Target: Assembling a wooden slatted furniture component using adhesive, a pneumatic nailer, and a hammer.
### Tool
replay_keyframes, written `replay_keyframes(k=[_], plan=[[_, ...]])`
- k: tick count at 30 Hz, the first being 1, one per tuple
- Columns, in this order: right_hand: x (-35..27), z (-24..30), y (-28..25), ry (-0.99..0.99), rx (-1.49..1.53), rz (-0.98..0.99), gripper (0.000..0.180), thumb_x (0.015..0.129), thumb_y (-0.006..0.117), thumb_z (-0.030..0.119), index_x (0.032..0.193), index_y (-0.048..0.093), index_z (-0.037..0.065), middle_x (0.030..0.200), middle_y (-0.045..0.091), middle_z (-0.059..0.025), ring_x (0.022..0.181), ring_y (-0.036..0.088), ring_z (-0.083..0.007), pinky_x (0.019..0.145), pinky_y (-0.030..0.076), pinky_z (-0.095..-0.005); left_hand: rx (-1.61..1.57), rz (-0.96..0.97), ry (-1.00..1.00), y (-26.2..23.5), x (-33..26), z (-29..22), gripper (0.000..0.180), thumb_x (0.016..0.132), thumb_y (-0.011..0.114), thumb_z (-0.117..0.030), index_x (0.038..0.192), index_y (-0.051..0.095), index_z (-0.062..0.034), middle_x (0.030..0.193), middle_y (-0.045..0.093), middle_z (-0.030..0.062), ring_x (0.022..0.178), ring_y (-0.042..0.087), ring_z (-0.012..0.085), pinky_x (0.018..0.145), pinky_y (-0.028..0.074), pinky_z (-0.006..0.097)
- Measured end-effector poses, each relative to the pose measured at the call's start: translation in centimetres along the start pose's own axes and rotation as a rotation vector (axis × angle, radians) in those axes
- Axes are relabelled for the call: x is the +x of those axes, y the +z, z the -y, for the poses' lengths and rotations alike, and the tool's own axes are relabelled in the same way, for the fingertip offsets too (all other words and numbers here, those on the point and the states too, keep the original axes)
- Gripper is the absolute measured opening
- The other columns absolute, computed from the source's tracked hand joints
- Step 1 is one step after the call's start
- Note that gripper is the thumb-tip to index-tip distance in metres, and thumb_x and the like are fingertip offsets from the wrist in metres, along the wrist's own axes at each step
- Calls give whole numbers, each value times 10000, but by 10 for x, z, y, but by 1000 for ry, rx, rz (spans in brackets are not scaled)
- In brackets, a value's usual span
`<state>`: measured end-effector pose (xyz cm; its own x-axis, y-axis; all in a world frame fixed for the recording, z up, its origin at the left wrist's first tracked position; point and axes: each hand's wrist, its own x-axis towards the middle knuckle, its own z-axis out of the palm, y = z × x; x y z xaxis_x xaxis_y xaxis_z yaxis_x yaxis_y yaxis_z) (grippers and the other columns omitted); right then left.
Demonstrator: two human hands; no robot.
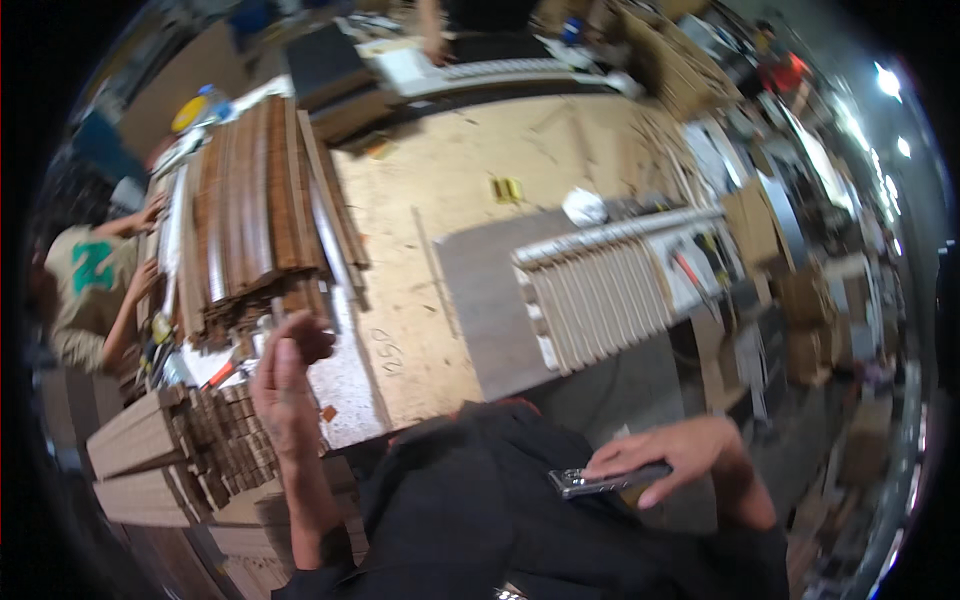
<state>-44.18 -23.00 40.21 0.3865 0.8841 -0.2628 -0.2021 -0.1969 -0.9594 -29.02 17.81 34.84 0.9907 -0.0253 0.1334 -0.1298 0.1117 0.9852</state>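
Note:
My right hand (665, 455) is closed around a smartphone (575, 484) with a dark back and a shiny rim, held low in front of my dark clothing. My left hand (288, 390) is raised over the near left corner of the table, its fingers loosely bent and apart from the thumb. I see nothing in it. Just beyond it lies a stack of long brown wooden strips (240, 200), their near ends close to my fingertips. Below and left of that hand are bundles of short wooden pieces (225, 440).
On the right of the plywood table (410, 340), a row of light strips (600, 305) rests on a grey board (480, 270). A red-handled tool (690, 270) lies beside it. At the left edge, a co-worker (95, 280) reaches toward the stacked strips. Cardboard boxes (800, 310) stand right.

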Motion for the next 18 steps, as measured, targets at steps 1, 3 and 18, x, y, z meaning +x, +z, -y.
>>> replay_keyframes(k=[1, 3, 18], plan=[[-3, 4, -5, -82, 47, 27, 730, 929, 706, 289, 1499, 365, -14, 1510, 389, -226, 1367, 419, -353, 1126, 329, -418, -34, -33, 8, 4, 3, -2, 365, 1052, 469, -236, 1237, 624, 38, 1019, 695, 140, 908, 666, 178, 831, 544, 328], [-5, -1, -1, -201, 571, 50, 821, 879, 757, 296, 1501, 341, -41, 1488, 354, -323, 1304, 492, -394, 1051, 426, -447, -75, 82, 2, 17, 9, 3, 368, 1050, 471, -238, 1235, 624, 41, 975, 684, 128, 873, 654, 170, 806, 540, 321], [91, 46, 46, -376, 1023, -544, 1143, 832, 435, 820, 1520, 186, -59, 1440, 380, -350, 1108, 614, -438, 819, 591, -472, 4, 937, -11, 120, 48, -88, 492, 972, 602, -395, 1116, 678, 69, 833, 641, 77, 754, 588, 126, 659, 459, 265]])
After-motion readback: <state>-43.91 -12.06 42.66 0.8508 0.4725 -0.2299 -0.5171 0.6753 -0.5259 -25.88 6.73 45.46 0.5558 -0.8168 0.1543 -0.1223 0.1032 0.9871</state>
